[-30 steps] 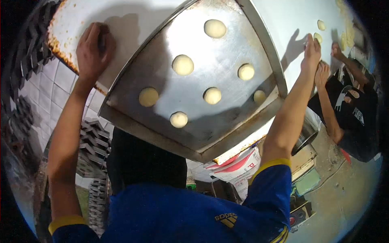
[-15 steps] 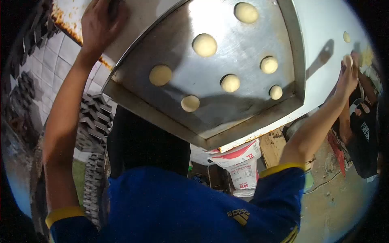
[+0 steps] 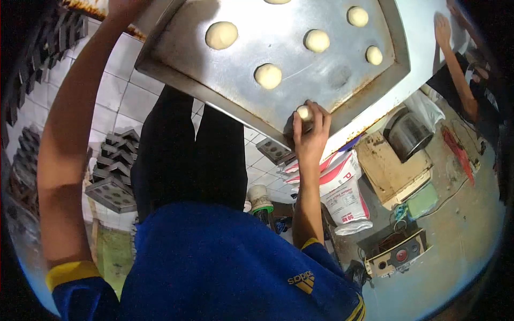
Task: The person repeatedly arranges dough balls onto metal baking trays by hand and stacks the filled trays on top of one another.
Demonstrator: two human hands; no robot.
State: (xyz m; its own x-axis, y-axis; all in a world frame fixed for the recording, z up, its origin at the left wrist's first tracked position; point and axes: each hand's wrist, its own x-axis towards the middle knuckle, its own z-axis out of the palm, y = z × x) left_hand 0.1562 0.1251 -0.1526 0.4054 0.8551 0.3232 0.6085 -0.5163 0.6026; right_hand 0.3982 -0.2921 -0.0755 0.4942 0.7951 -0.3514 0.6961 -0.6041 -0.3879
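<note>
My right hand point(image 3: 312, 134) is inside the near corner of a metal baking tray point(image 3: 182, 83), its fingers curled round a small pale dough ball point(image 3: 304, 112). Several other dough balls lie spaced out on the tray, among them a larger one point(image 3: 221, 35) to the left, one point(image 3: 268, 76) close to my hand and a small one point(image 3: 374, 55) by the right wall. At the top left, my left hand point(image 3: 126, 7) is beside the tray's left edge. The frame cuts off its fingers, so their pose is hidden.
The tray stands on a white table point(image 3: 420, 37) with a rusty edge. Across it, another person's hand point(image 3: 442, 32) rests on the top. Below are printed sacks point(image 3: 345, 200), a metal pot point(image 3: 409, 134), cardboard point(image 3: 393, 166) and stacked metal moulds point(image 3: 115, 166) on the left.
My right hand has moved from the table at the far right into the tray's near corner with a dough ball. The view has shifted, and my left hand is now mostly out of frame.
</note>
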